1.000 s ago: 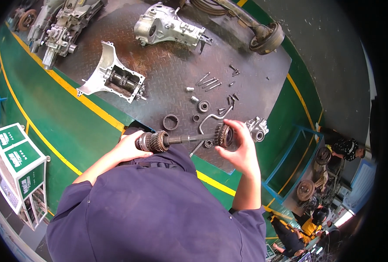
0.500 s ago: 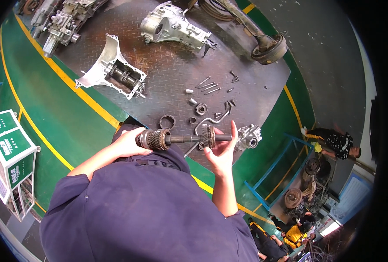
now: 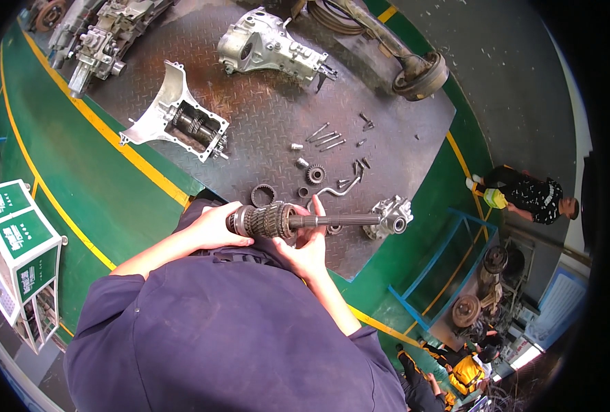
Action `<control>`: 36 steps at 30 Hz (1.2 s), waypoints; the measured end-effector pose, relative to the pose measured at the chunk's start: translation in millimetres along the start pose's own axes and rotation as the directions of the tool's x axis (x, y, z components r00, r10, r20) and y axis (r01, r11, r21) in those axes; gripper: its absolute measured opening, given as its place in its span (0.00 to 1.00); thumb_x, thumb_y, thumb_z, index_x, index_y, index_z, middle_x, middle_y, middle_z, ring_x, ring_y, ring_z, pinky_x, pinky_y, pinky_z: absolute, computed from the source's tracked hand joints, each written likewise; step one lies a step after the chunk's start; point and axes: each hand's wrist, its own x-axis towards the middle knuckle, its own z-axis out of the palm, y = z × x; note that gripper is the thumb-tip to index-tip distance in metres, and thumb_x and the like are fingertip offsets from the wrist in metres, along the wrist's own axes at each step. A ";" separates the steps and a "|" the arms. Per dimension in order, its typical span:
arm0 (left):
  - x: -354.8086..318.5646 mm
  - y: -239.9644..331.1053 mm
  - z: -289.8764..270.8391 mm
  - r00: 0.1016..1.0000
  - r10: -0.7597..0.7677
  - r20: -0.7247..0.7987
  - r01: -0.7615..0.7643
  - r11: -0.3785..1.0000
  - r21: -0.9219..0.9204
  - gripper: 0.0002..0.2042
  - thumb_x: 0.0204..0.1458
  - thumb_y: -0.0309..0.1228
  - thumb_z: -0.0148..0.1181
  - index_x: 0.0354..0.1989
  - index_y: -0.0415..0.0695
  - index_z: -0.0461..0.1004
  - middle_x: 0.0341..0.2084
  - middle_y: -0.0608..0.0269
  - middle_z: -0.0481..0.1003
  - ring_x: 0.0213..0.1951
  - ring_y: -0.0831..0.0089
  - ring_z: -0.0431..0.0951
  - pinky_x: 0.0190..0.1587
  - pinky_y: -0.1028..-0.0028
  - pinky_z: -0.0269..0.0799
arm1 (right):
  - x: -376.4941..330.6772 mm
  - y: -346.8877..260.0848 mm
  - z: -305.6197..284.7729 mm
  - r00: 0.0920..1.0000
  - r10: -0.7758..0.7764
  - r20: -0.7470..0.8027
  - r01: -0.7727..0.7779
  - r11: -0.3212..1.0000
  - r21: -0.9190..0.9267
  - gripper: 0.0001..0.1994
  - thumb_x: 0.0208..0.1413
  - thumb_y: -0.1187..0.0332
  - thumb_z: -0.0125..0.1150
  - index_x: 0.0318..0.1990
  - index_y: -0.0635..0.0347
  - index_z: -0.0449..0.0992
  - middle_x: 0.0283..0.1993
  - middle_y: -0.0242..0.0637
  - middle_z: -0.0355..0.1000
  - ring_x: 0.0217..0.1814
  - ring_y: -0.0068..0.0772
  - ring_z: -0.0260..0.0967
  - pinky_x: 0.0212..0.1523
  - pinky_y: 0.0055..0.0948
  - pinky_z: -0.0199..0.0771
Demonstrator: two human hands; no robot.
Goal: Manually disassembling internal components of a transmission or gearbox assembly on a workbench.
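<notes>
In front of my body I hold a gear shaft (image 3: 343,220) level, its bare splined length pointing right. My left hand (image 3: 216,226) is closed round the toothed end at the left. On the shaft a helical gear (image 3: 282,220) sits up against the other gears. My right hand (image 3: 307,255) grips this gear, thumb on the near side and fingers behind, partly hidden. Beyond the shaft, on the metal plate, lie a toothed ring (image 3: 263,195), a small gear (image 3: 315,174) and a bent metal pipe (image 3: 343,189).
Several bolts (image 3: 329,137) are scattered on the steel plate (image 3: 271,110). An open gearbox half (image 3: 161,113), a closed casing (image 3: 271,48) and an aluminium housing (image 3: 391,218) lie around them. A green-white cabinet (image 3: 24,233) stands left. A person (image 3: 538,199) is at the far right.
My right hand has slid the gear left along the shaft, up to the gears by my left hand. More bare shaft shows at the right. The distant person has shifted slightly.
</notes>
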 end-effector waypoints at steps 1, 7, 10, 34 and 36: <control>-0.9 3.7 -0.5 1.000 -0.003 0.001 0.003 0.999 0.043 0.34 0.36 0.42 0.80 0.54 0.45 0.74 0.45 0.56 0.81 0.48 0.63 0.81 0.55 0.66 0.74 | 0.0 1.3 -2.6 1.000 0.006 -0.005 -0.006 1.000 0.002 0.59 0.43 0.80 0.74 0.77 0.52 0.34 0.67 0.45 0.62 0.70 0.39 0.61 0.71 0.42 0.60; 0.4 8.6 0.1 1.000 0.008 0.022 -0.010 0.998 0.056 0.32 0.37 0.43 0.80 0.51 0.45 0.75 0.41 0.56 0.82 0.46 0.64 0.82 0.53 0.66 0.75 | -2.0 -1.7 -11.7 1.000 0.021 0.015 -0.022 1.000 0.007 0.57 0.44 0.80 0.73 0.77 0.54 0.36 0.67 0.44 0.62 0.69 0.39 0.62 0.70 0.42 0.62; 1.3 7.8 0.1 0.999 0.019 0.031 -0.021 0.998 0.056 0.31 0.37 0.42 0.80 0.50 0.45 0.75 0.41 0.56 0.82 0.45 0.64 0.82 0.53 0.66 0.75 | -2.5 -3.2 -12.7 0.999 0.029 0.029 -0.029 1.000 0.007 0.57 0.43 0.80 0.73 0.77 0.54 0.36 0.67 0.46 0.62 0.69 0.40 0.62 0.70 0.43 0.64; -7.1 -60.8 1.4 0.993 -0.047 -0.110 0.035 0.994 -0.107 0.32 0.39 0.39 0.81 0.53 0.43 0.74 0.46 0.60 0.80 0.50 0.71 0.78 0.56 0.68 0.72 | 39.2 74.0 -172.6 0.805 -0.072 -0.589 0.024 0.996 -0.089 0.50 0.46 0.83 0.73 0.74 0.59 0.46 0.64 0.45 0.63 0.64 0.39 0.67 0.64 0.38 0.72; -13.3 -54.1 -1.0 0.988 -0.093 -0.122 0.079 0.990 -0.116 0.32 0.39 0.38 0.81 0.53 0.43 0.72 0.45 0.62 0.78 0.49 0.73 0.77 0.56 0.69 0.71 | 50.1 115.3 -177.1 0.794 -0.001 -0.608 -0.068 0.994 -0.090 0.50 0.45 0.78 0.75 0.73 0.64 0.46 0.63 0.45 0.65 0.62 0.38 0.70 0.62 0.37 0.73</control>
